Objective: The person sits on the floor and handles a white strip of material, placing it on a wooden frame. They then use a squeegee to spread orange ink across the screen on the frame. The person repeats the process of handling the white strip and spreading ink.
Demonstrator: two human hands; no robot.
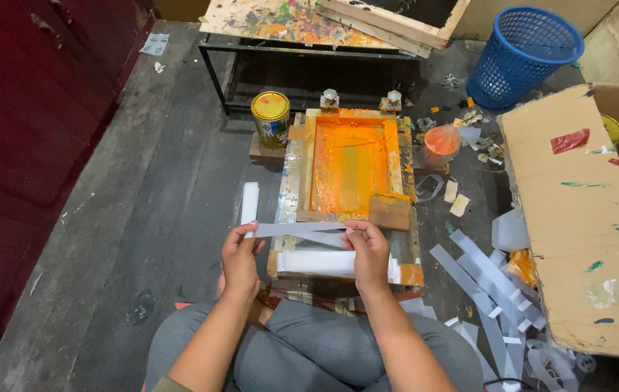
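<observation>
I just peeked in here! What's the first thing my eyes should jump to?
The bright orange printing frame in the middle of the floor, smeared with orange paint. Just below it, the left hand and right hand hold a pale strip between them. A blue basket sits at top right.

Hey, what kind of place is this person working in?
Probably a small, informal screen-printing workshop, worked on the floor. A wooden printing frame coated in orange ink sits before the person, a yellow-lidded paint tin stands beside it, and a paint-spattered board lies on the low black table behind.
</observation>
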